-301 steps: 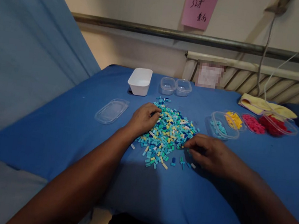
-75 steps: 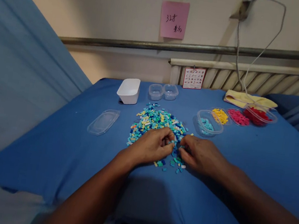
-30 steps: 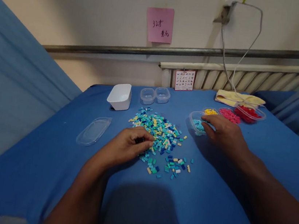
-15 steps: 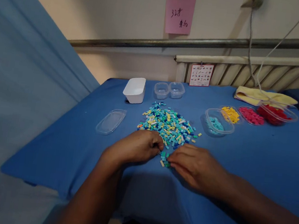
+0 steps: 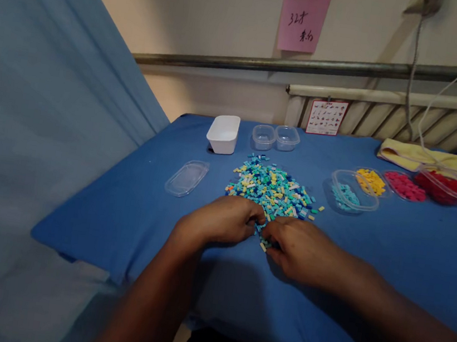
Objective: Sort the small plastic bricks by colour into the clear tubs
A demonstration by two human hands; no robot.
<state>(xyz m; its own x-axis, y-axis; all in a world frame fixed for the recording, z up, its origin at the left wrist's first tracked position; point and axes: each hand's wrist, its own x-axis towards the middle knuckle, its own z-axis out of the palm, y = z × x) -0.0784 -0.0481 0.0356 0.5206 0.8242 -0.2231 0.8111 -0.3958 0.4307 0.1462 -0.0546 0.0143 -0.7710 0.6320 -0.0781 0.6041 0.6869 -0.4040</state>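
A spread pile of small toy bricks (image 5: 275, 185) in light blue, green, yellow, dark blue and white lies on the blue cloth. At its near edge, my left hand (image 5: 233, 219) rests with curled fingers, their tips down among the bricks. Close beside it on the right, my right hand (image 5: 296, 247) is bent over a few loose bricks (image 5: 263, 245), thumb and fingers drawn together. The fingertips of both hands nearly meet. Whatever either hand pinches is too small or hidden to make out.
Behind the pile stand a white tub (image 5: 223, 135) and two clear containers (image 5: 275, 138). A clear lid (image 5: 187, 178) lies left. To the right are containers of light blue pieces (image 5: 345, 196), yellow pieces (image 5: 371, 182), pink pieces (image 5: 404, 185) and red pieces (image 5: 443, 187), near a yellow cloth (image 5: 432, 158).
The whole view has shifted, so the scene sits further right. My right hand has come closer to my left, and its thumb and fingers have moved over the loose bricks.
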